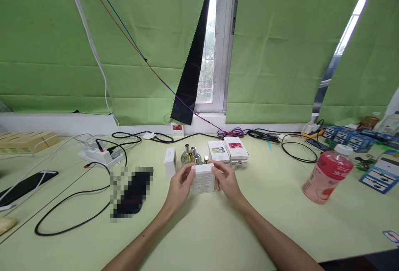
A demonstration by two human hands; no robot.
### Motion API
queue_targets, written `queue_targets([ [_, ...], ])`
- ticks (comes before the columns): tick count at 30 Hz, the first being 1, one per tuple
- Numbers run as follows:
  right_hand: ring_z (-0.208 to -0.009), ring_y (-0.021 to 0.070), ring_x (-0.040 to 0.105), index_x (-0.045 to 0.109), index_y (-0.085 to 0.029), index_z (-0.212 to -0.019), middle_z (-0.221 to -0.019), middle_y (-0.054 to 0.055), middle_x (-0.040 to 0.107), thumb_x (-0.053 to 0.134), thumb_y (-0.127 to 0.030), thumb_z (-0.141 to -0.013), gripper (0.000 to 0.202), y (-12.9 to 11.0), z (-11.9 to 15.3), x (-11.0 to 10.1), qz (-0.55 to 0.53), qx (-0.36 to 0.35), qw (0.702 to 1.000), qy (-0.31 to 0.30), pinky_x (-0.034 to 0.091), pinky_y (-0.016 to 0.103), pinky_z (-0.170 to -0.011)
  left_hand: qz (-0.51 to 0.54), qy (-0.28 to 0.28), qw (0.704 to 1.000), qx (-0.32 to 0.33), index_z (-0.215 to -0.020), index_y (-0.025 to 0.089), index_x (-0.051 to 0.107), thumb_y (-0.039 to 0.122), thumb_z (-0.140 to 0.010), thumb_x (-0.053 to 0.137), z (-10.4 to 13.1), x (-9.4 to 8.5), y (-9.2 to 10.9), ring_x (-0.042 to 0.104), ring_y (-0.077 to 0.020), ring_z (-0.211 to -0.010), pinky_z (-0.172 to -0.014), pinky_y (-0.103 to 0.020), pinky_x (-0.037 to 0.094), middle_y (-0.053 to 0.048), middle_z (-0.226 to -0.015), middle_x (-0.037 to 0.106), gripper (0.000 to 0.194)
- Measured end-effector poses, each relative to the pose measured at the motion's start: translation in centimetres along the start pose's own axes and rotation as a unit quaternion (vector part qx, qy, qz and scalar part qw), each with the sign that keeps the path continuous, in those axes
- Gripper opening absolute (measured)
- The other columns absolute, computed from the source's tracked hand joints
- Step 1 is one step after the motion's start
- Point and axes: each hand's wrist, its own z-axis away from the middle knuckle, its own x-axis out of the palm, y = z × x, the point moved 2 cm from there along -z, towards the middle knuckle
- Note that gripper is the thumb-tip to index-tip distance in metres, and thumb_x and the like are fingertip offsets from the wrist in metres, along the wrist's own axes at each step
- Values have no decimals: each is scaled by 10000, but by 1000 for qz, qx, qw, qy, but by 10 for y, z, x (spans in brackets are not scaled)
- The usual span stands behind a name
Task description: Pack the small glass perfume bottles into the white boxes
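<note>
Green blinds point(280, 50) behind a pale table point(230, 233); white carton point(203, 183) between two hands.
Through the head camera I see the left hand point(181, 181) and right hand point(227, 181), fingers closed on the carton's upper sides, just in front of metal-capped perfume bottles point(193, 150); whether it touches the tabletop, I can't tell. Picture-topped boxes point(236, 147) sit behind, to the right.

Behind the front box point(203, 183) stand bottles point(190, 156); behind-left of it, an upright box point(170, 164); behind-right, stacked boxes point(236, 149); well to its right, a drink bottle point(327, 175); well left, a power strip point(101, 156)
</note>
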Motion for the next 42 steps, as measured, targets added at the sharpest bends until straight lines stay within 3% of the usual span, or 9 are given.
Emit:
queue_targets([
  [30,-404,46,433,728,-180,-1056,-919,44,665,688,-484,-838,377,-3,0,1,-3,-1,1000,-7,366,218,-354,6,-12,1000,-12,-1062,186,664,551,-876,578,-1,0,5,682,-247,-962,-799,-328,550,-100,-1073,729,419],
  [42,-313,33,424,696,-180,-1023,-928,33,673,655,-518,-857,378,-4,0,1,9,-9,1000,-20,324,224,-293,2,-18,1000,-7,-1107,183,680,554,-875,585,-2,0,9,669,-242,-952,-790,-322,547,-104,-1093,725,447],
])
